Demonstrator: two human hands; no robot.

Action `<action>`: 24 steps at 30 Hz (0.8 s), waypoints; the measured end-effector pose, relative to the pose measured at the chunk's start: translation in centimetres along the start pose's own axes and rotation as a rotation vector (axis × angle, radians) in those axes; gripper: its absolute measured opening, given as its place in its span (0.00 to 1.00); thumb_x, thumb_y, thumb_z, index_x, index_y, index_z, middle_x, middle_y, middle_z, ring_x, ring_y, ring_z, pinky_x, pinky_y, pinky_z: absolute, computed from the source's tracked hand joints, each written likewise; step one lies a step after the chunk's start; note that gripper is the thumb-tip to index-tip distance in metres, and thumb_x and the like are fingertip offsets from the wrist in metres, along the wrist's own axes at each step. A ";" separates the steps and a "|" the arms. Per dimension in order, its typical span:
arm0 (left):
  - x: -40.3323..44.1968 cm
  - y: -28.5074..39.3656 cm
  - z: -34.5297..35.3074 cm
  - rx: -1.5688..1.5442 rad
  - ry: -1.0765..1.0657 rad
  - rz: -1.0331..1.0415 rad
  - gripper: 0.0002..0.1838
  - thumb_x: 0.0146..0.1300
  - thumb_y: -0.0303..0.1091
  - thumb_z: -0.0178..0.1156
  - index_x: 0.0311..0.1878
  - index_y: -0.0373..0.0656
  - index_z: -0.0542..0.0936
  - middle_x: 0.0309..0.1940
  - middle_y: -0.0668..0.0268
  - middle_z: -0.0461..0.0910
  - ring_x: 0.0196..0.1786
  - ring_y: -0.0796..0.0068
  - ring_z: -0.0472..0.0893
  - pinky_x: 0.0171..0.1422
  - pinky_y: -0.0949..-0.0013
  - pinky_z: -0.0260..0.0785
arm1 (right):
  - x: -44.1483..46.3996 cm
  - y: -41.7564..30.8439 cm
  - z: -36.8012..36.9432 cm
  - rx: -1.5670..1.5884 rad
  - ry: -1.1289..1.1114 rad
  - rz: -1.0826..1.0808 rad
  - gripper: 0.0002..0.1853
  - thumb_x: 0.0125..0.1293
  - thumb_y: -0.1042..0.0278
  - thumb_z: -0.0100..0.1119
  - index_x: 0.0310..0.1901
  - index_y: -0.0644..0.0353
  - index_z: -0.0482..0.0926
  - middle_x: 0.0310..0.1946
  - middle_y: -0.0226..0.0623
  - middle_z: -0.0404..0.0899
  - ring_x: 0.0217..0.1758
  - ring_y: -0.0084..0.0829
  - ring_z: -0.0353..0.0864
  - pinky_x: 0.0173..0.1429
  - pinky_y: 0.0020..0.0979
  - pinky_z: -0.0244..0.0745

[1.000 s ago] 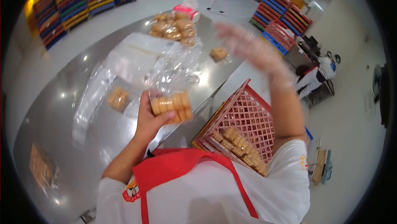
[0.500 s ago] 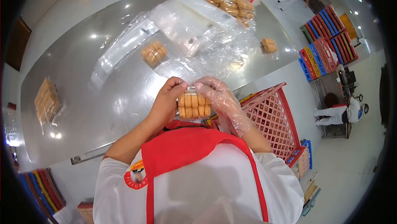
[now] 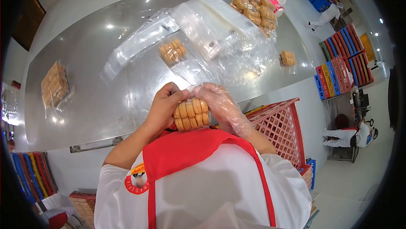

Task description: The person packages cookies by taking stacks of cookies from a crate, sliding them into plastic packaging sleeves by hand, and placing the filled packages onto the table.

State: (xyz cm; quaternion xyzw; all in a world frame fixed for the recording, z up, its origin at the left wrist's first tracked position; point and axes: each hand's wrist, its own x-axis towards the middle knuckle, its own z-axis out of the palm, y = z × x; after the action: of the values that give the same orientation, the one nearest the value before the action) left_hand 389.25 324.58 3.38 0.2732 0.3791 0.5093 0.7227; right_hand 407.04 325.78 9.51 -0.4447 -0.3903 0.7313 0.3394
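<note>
A clear plastic bag of round biscuits (image 3: 191, 114), stacked in two rows, hangs between my hands just above the red apron. My bare left hand (image 3: 165, 105) pinches the bag's top at its left. My right hand (image 3: 219, 105), in a clear plastic glove, grips the gathered top at the right, its fingers closed. Beyond them on the steel table (image 3: 89, 119) lies another small bag of biscuits (image 3: 172, 51), beside flat clear plastic bags (image 3: 201, 26).
Bagged biscuits (image 3: 55, 85) lie at the table's left, a heap of filled bags (image 3: 256, 11) at the back, a small pack (image 3: 288, 58) near the right edge. A red crate (image 3: 281, 127) stands at my right. Two people (image 3: 347, 137) are farther off.
My right hand has come down from the raised position to meet my left at the biscuit bag. Since then the bag has tilted slightly, and the view has turned.
</note>
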 end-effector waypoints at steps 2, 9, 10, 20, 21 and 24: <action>-0.7 0.4 0.2 -0.075 0.055 -0.016 0.06 0.69 0.27 0.58 0.35 0.41 0.72 0.33 0.64 0.79 0.35 0.77 0.80 0.41 0.70 0.77 | -0.7 -0.7 0.4 0.044 -0.003 0.044 0.13 0.72 0.62 0.59 0.42 0.67 0.82 0.40 0.35 0.82 0.46 0.22 0.78 0.55 0.28 0.72; -0.4 -0.6 -1.1 0.786 0.156 0.506 0.10 0.70 0.31 0.58 0.32 0.38 0.73 0.30 0.67 0.73 0.35 0.77 0.74 0.43 0.70 0.69 | -0.1 -0.1 -1.0 -0.208 -0.035 -0.053 0.14 0.72 0.62 0.58 0.40 0.68 0.81 0.35 0.32 0.78 0.42 0.20 0.74 0.49 0.26 0.71; -0.6 0.0 -1.0 0.819 0.130 0.477 0.10 0.70 0.31 0.58 0.32 0.38 0.73 0.30 0.67 0.72 0.35 0.77 0.72 0.43 0.71 0.67 | 0.0 -0.2 -1.1 -0.259 -0.034 -0.052 0.14 0.72 0.62 0.58 0.39 0.67 0.81 0.35 0.32 0.78 0.41 0.20 0.74 0.48 0.25 0.71; -2.8 1.2 -0.7 0.292 0.083 0.128 0.03 0.66 0.25 0.56 0.35 0.40 0.74 0.32 0.70 0.72 0.36 0.82 0.72 0.43 0.75 0.65 | 1.2 1.0 -1.8 -0.075 -0.132 -0.034 0.08 0.69 0.71 0.60 0.46 0.64 0.80 0.37 0.34 0.80 0.45 0.25 0.81 0.54 0.28 0.76; -2.8 1.0 -0.8 0.209 0.088 0.119 0.01 0.65 0.24 0.55 0.36 0.40 0.74 0.32 0.70 0.72 0.37 0.82 0.72 0.44 0.76 0.66 | 0.8 0.5 -1.4 -0.070 -0.123 -0.005 0.08 0.69 0.71 0.60 0.46 0.64 0.80 0.35 0.34 0.80 0.43 0.25 0.81 0.52 0.27 0.75; -3.0 0.8 -1.6 0.107 0.086 -0.010 0.05 0.63 0.21 0.53 0.40 0.36 0.78 0.32 0.68 0.75 0.37 0.81 0.75 0.44 0.76 0.68 | 1.3 1.0 -1.4 -0.091 -0.130 0.034 0.07 0.67 0.72 0.59 0.43 0.64 0.82 0.35 0.35 0.82 0.42 0.25 0.81 0.49 0.25 0.75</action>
State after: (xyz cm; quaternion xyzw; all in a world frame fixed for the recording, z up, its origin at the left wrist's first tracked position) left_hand 386.97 322.07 3.92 0.2873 0.4380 0.4960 0.6925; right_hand 407.66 326.79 7.77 -0.4180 -0.4367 0.7456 0.2804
